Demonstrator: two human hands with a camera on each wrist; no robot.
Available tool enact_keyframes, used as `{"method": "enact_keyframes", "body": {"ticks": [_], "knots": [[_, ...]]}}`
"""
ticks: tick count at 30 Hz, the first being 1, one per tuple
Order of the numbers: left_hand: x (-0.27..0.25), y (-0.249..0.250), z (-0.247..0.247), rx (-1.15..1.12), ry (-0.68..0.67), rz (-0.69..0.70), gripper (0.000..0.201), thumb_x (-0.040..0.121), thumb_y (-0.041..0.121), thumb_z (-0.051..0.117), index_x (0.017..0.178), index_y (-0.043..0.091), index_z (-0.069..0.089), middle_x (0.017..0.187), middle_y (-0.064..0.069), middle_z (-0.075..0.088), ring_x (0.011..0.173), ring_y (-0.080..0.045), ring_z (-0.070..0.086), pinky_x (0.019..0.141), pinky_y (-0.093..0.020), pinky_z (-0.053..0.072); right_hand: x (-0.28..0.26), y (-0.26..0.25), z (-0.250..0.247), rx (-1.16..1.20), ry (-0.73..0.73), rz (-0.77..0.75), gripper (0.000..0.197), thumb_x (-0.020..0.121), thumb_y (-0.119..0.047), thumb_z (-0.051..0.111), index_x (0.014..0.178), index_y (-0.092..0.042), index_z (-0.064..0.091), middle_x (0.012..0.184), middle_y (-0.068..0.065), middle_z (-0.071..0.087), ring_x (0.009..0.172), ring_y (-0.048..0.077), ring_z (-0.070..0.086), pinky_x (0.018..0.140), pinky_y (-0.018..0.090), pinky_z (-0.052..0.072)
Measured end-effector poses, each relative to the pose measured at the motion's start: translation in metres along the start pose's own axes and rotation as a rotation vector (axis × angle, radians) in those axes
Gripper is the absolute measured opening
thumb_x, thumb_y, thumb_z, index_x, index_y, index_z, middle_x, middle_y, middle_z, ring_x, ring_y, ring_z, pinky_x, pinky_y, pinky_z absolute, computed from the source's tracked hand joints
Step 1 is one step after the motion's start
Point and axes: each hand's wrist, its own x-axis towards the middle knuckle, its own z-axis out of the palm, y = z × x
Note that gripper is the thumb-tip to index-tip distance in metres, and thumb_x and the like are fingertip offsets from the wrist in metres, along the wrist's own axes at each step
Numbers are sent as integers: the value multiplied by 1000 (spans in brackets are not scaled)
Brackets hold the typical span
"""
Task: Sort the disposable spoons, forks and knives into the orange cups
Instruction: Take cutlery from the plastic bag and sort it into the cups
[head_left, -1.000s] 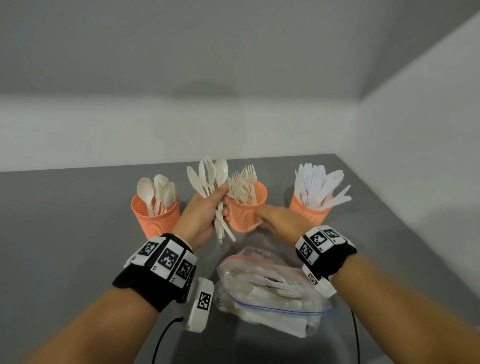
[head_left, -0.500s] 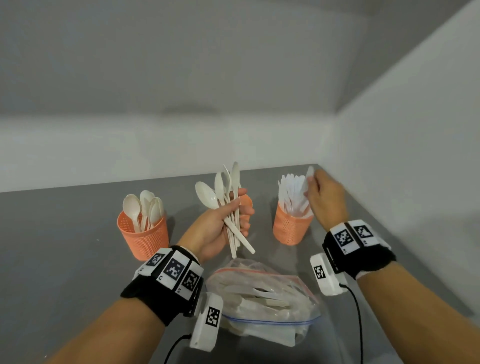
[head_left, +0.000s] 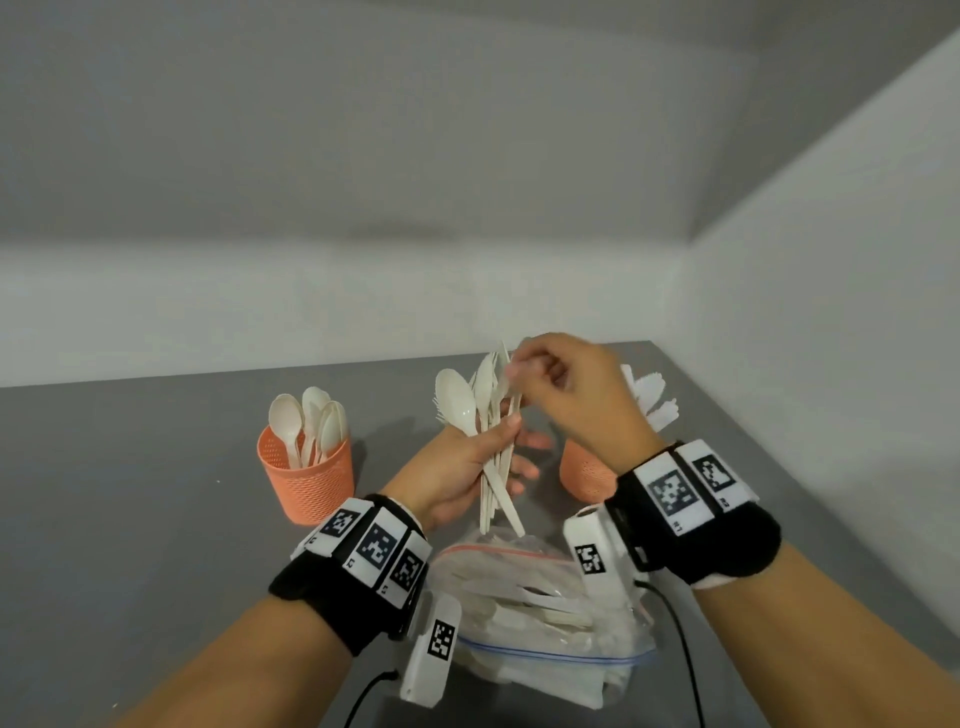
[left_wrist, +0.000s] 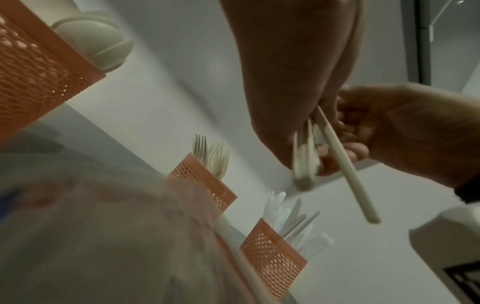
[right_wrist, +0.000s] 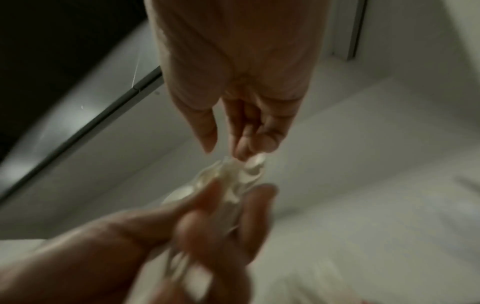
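My left hand (head_left: 498, 447) grips a bundle of cream cutlery (head_left: 485, 410), spoon bowls up and handles hanging down (left_wrist: 345, 164). My right hand (head_left: 514, 371) reaches over from the right, and its thumb and fingertips (right_wrist: 241, 152) pinch the top of one piece in that bundle; its kind is too blurred to tell. Three orange mesh cups stand behind: the spoon cup (head_left: 306, 478) on the left, the fork cup (left_wrist: 205, 181) in the middle, hidden behind my hands in the head view, and the knife cup (head_left: 587, 473) with white knives (head_left: 649, 400) on the right.
A clear zip bag (head_left: 535, 613) holding more cutlery lies on the grey table (head_left: 130, 519) just below my hands. White walls close the table at the back and right. Cables run from both wrist cameras.
My right hand has come back left from the knife cup to the top of the bundle. The left hand has kept its grip on the bundle.
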Motion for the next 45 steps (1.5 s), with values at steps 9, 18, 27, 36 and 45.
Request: {"method": "enact_keyframes", "body": {"ticks": [9, 18, 27, 36, 45], "knots": [[-5, 2, -6, -111, -48, -66, 22, 90, 3, 40, 104, 9, 56, 60, 1, 58, 54, -11, 47, 50, -22, 43, -7, 1, 23, 314, -294, 339, 34, 81, -13, 69, 110, -13, 51, 74, -1, 55, 62, 8, 55, 50, 16, 42], [-7, 3, -15, -117, -49, -116, 22, 93, 4, 39, 97, 6, 60, 67, -4, 63, 60, -13, 58, 61, -25, 53, -13, -2, 29, 515, -339, 385, 28, 88, -3, 56, 113, -8, 44, 87, 2, 59, 54, 8, 58, 40, 22, 44], [-10, 8, -17, -96, 11, -95, 20, 92, 10, 44, 91, 2, 63, 69, -5, 64, 62, -13, 61, 61, -26, 55, -13, -1, 35, 509, -199, 336, 24, 88, -1, 44, 108, -10, 54, 76, 3, 63, 58, 16, 57, 56, 30, 47], [-9, 8, -34, -174, 234, 28, 15, 96, 10, 45, 88, 8, 57, 66, -2, 52, 55, -10, 52, 59, -26, 52, 19, 0, 20, 939, 58, 352, 20, 94, 1, 37, 95, -14, 50, 86, 6, 61, 70, 14, 55, 69, 26, 47], [-20, 24, -60, -87, 518, 234, 23, 91, 21, 59, 70, 14, 49, 49, 5, 39, 41, -5, 33, 47, -20, 37, 47, 34, 62, 733, 361, 343, 31, 77, 4, 65, 82, -24, 51, 67, -3, 49, 52, 4, 46, 52, 13, 43]]}}
